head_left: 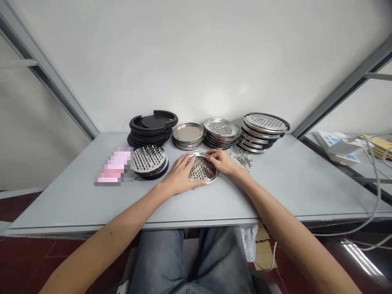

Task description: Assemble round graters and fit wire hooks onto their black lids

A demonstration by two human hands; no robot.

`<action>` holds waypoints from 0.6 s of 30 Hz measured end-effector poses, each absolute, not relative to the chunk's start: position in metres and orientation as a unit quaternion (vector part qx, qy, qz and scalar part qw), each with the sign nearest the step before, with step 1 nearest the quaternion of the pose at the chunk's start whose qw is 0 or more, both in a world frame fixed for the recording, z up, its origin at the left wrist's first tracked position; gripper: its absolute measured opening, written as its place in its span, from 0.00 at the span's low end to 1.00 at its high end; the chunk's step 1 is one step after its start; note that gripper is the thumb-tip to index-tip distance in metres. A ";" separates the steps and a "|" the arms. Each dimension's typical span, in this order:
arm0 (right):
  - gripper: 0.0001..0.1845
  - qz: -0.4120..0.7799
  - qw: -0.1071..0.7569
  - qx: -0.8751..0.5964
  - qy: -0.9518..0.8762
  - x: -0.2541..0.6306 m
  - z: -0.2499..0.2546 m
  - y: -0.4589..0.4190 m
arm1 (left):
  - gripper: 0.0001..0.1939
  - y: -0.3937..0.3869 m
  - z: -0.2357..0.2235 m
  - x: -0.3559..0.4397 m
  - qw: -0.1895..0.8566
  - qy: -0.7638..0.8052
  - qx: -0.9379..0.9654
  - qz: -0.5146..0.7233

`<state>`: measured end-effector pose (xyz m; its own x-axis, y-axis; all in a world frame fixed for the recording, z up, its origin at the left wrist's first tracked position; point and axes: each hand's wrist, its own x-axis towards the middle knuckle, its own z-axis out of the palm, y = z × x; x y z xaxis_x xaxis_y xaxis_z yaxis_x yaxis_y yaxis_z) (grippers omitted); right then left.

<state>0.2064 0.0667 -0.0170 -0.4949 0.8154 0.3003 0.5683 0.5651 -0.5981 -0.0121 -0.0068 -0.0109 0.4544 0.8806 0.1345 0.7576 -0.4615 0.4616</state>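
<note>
The round grater disc lies face up near the front of the tabletop, between the person's two hands and touched by both. The left hand comes in at the disc's nine o'clock, spread wide: its fingers sit over the rim at about ten to eleven o'clock while the thumb stretches along the near edge to six, so that the disc is held in that span. The right hand reaches in from about two to three o'clock, its fingers bent and drawn narrow, the tips on the rim at one o'clock. From where I stand, I cannot tell whether that hand pinches the rim or merely rests there. The rough middle of the disc shows bare between them.

Around it, reading from the disc, a stack of toothed plates stands at nine o'clock, just beyond the left hand, with a stack of black holders at ten. Plain metal discs are piled at eleven, more grater discs at one. Loose wire hooks lie between two and three, near the right hand.
</note>
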 end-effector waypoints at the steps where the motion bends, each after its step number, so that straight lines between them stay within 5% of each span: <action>1: 0.23 0.209 0.282 -0.411 -0.841 0.206 -0.017 0.067 | 0.54 -0.007 -0.011 -0.012 0.171 0.490 0.835 0.184; 18: 0.20 0.093 0.256 -0.435 -0.858 0.204 -0.018 0.065 | 0.51 -0.006 -0.011 -0.013 0.134 0.475 0.844 0.210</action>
